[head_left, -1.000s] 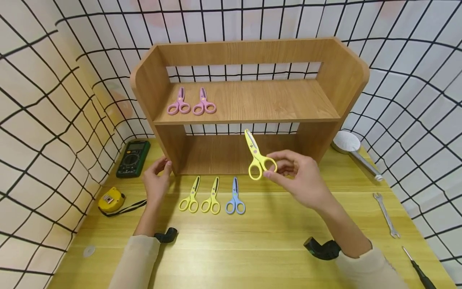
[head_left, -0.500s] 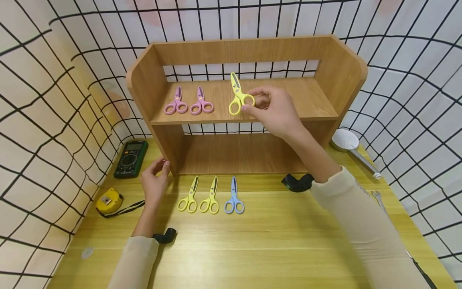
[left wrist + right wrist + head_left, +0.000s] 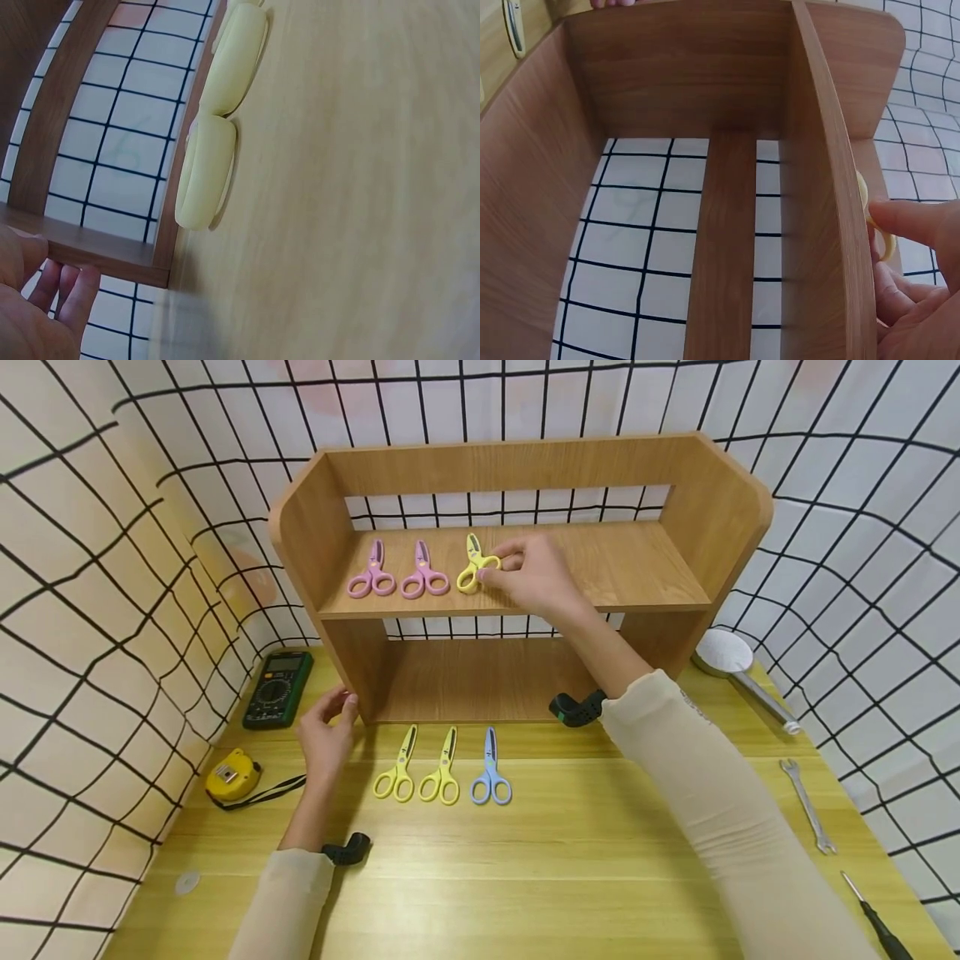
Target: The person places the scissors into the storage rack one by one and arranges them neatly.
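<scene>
In the head view, my right hand (image 3: 536, 577) pinches the right handle ring of yellow scissors (image 3: 474, 560) over the upper board of a wooden desk shelf (image 3: 600, 560). Two pink scissors (image 3: 423, 572) lie on that board to their left. In the right wrist view, my thumb and fingers hold the ring of the yellow scissors (image 3: 889, 246) past the board's edge; the blades are hidden. My left hand (image 3: 326, 735) holds the shelf's left side panel (image 3: 90, 251) near its lower front. Two more yellow scissors (image 3: 444, 768) and blue scissors (image 3: 490, 768) lie on the table before the shelf.
A multimeter (image 3: 277, 689) and a yellow tape measure (image 3: 233, 775) lie at left, with a small clear disc (image 3: 187, 882) nearer the front. On the right are a round-headed, long-handled tool (image 3: 723, 652), a wrench (image 3: 807, 806) and a screwdriver (image 3: 877, 918).
My right hand has carried the yellow scissors up and left from before the lower compartment, then lowered them toward the upper board beside the pink pairs. My left hand stays at the side panel.
</scene>
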`<state>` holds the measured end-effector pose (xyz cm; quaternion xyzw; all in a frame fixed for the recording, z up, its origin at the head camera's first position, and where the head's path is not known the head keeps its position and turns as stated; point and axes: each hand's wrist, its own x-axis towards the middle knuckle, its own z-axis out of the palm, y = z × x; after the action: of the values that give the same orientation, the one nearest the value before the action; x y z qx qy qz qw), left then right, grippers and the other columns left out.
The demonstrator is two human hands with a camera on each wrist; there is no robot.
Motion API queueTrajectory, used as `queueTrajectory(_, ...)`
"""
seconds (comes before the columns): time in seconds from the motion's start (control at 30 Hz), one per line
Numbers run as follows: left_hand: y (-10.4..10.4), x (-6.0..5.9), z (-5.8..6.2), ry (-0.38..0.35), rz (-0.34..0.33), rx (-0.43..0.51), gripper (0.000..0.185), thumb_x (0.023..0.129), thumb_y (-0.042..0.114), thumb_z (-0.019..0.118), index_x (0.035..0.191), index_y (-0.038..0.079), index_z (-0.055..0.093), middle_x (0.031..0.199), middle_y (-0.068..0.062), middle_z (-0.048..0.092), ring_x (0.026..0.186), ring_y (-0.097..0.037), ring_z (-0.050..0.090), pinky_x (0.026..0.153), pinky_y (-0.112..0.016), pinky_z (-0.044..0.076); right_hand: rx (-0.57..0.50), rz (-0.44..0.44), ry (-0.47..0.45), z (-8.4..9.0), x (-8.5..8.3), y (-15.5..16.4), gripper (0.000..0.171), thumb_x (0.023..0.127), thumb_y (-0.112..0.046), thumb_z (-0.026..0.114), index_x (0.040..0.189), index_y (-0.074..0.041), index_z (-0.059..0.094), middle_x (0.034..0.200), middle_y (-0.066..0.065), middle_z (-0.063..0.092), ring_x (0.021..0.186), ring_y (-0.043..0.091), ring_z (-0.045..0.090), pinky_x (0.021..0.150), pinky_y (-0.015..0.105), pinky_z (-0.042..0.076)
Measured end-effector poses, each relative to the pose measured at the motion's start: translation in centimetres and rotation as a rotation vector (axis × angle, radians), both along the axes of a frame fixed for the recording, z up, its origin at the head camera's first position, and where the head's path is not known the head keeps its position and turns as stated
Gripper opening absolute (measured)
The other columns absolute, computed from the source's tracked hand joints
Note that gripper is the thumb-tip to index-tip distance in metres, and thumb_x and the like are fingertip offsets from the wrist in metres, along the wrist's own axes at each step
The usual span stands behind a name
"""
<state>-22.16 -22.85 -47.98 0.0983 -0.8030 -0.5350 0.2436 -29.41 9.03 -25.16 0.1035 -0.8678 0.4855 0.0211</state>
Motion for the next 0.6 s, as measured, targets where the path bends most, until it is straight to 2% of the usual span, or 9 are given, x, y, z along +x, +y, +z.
queueTrajectory(0.2, 0.1, 0.0, -0.1, 0.004, -0.001, -0.002, 0.031, 0.101, 0.022, 0.068, 0.129, 0.009, 0.072, 0.118, -0.014, 0.075, 0.11, -0.029, 0.069, 0.103, -0.05, 0.05, 0.107, 0.039, 0.026, -0.2, 0.1, 0.0, 0.031, 0.093, -0.024, 0.076, 0.118, -0.006, 0.073, 0.099, 0.005, 0.067, 0.088, 0.015, 0.059, 0.069, 0.026, 0.048)
queueTrajectory(0.33, 0.1, 0.0, -0.1, -0.003, -0.001, 0.004, 0.031, 0.101, 0.022, 0.068, 0.129, 0.009, 0.072, 0.119, -0.015, 0.075, 0.111, -0.029, 0.069, 0.103, -0.05, 0.05, 0.176, 0.058, 0.032, -0.3, 0.3, -0.1, 0.031, 0.094, -0.026, 0.075, 0.117, -0.005, 0.073, 0.102, 0.007, 0.067, 0.089, 0.019, 0.058, 0.069, 0.029, 0.048)
queueTrajectory(0.47, 0.1, 0.1, -0.1, -0.013, -0.005, 0.017, 0.031, 0.101, 0.022, 0.068, 0.129, 0.009, 0.071, 0.12, -0.015, 0.075, 0.112, -0.03, 0.068, 0.104, -0.051, 0.05, 0.183, 0.066, 0.043, -0.3, 0.6, 0.0, 0.042, 0.093, -0.026, 0.075, 0.127, -0.002, 0.067, 0.113, 0.01, 0.065, 0.098, 0.021, 0.058, 0.08, 0.032, 0.05)
queueTrajectory(0.6, 0.0, 0.0, 0.0, -0.018, -0.004, 0.017, 0.032, 0.101, 0.022, 0.068, 0.13, 0.009, 0.071, 0.12, -0.016, 0.074, 0.113, -0.03, 0.068, 0.105, -0.051, 0.049, 0.15, 0.072, 0.068, -0.2, 1.8, 0.8, 0.051, 0.093, -0.028, 0.076, 0.135, -0.002, 0.062, 0.123, 0.011, 0.062, 0.109, 0.023, 0.058, 0.093, 0.036, 0.05)
